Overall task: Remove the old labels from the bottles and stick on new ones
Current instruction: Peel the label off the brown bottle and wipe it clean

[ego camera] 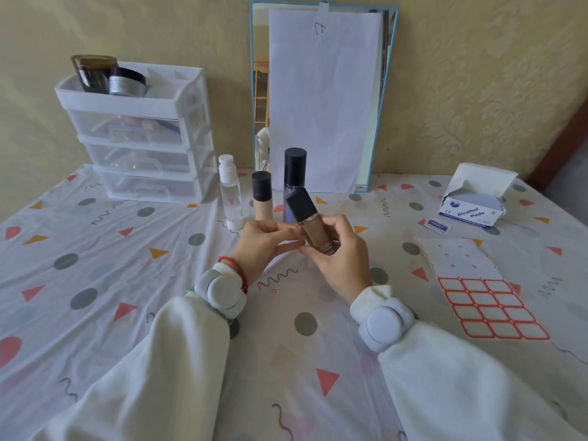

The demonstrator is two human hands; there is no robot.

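A square beige foundation bottle with a black cap is held tilted above the table's middle. My right hand grips its lower body from the right. My left hand pinches at the bottle's left side with thumb and fingertips. Behind them stand three bottles: a clear one with a white pump, a short beige one with a black cap, and a tall purple one with a black cap. A sheet of red-bordered white labels lies to the right, its upper part peeled bare.
A white three-drawer organiser with two dark jars on top stands at the back left. A mirror covered with paper leans on the wall. An open box of alcohol pads and one loose pad sachet lie at the right.
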